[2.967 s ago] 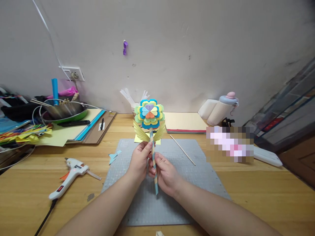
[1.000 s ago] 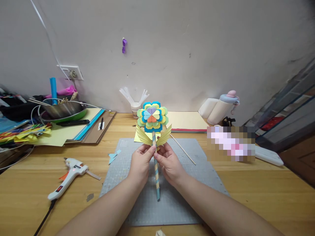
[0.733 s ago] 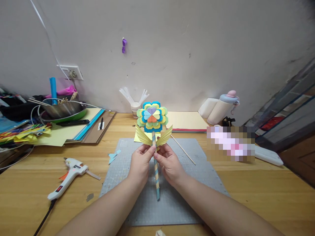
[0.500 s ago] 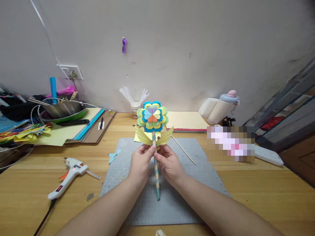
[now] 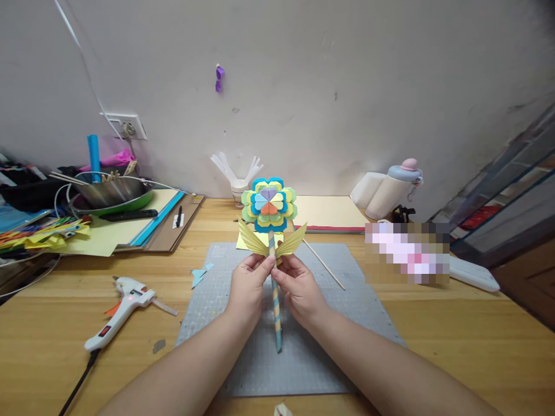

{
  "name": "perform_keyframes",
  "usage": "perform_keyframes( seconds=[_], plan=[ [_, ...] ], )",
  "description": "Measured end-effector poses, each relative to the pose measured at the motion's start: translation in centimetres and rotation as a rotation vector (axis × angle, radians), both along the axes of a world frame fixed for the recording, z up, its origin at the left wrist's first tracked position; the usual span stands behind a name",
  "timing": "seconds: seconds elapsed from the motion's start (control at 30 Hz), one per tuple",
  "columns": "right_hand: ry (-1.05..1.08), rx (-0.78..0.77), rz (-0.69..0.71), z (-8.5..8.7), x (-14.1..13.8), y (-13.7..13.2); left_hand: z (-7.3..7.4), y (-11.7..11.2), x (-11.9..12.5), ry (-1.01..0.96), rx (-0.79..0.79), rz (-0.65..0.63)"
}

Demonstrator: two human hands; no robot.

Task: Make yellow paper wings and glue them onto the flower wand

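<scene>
Fingers of the left hand and right hand pinch the striped stem just below its two pleated yellow leaves. The paper flower stands nearly upright on top, held above the grey mat on the wooden surface. Squeezing too hard could dent the stem; fingers pushing upward could crease or loosen a leaf, and a slack grip might let the flower tip.

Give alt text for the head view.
Left hand and right hand hold a multicolored paper flower by its striped stem, near two pleated yellow leaves, over a gray cutting mat. A white glue gun lies on the wooden table to the left.
</scene>
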State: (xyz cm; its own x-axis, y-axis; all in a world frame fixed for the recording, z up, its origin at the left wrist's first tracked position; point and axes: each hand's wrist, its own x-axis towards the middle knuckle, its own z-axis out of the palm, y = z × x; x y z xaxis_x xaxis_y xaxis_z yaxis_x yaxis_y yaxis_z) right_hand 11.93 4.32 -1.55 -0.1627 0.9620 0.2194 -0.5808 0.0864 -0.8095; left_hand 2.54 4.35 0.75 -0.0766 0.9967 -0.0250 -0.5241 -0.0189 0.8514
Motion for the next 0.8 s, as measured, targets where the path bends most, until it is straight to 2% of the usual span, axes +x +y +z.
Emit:
perform_keyframes(
  seconds=[0.2, 0.3, 0.4, 0.53, 0.8],
  plan=[
    [0.011, 0.001, 0.003, 0.1, -0.2, -0.2, 0.2, 0.1, -0.1, -0.001, -0.004, 0.001],
    [0.028, -0.082, 0.009, -0.4, -0.5, -0.7, 0.2, 0.5, -0.8, 0.011, -0.008, 0.028],
    [-0.046, -0.210, 0.115, -1.1, -1.0, -1.5, 0.3, 1.2, -1.8, 0.021, -0.011, 0.077],
    [-0.138, -0.234, 0.297, -1.7, -1.5, -2.4, 0.6, 1.8, -2.3, 0.015, -0.021, 0.103],
    [-0.157, -0.195, 0.248, -1.1, -1.3, -2.4, 1.0, 1.4, -1.7, -0.026, -0.055, 0.046]
  ],
)
